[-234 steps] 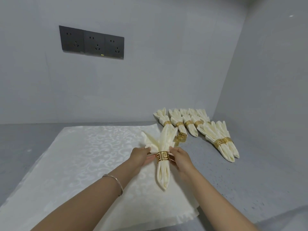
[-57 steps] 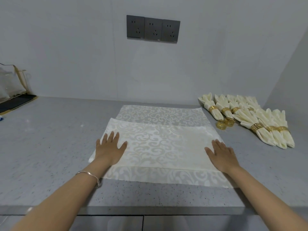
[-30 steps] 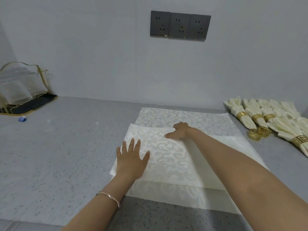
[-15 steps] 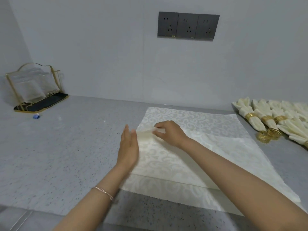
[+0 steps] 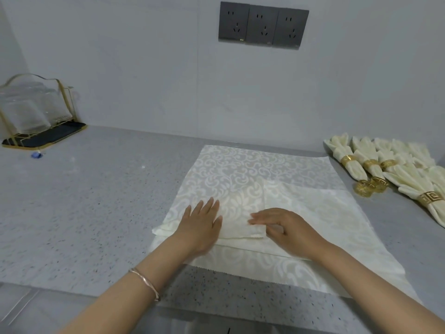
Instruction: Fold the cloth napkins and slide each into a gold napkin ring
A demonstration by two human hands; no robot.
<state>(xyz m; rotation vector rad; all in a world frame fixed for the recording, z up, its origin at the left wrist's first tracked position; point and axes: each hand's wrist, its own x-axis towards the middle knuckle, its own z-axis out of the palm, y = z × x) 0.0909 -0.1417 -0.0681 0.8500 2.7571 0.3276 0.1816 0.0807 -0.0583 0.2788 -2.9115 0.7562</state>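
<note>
The left hand (image 5: pixel 202 227) lies flat, fingers straight, pinning the napkin (image 5: pixel 313 213) near the worktop's (image 5: pixel 84 213) front edge; the right hand (image 5: pixel 286 227), fingers nearly straight, now presses down the corner (image 5: pixel 257 233) it held lifted a moment ago. This fold looks laid; loose gold rings (image 5: pixel 370 186) wait toward the right edge.

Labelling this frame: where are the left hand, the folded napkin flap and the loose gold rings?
left hand (image 5: pixel 201 225): head view, back of hand
folded napkin flap (image 5: pixel 237 213): head view, flap's middle
loose gold rings (image 5: pixel 363 192): head view, left ring's rim
</note>
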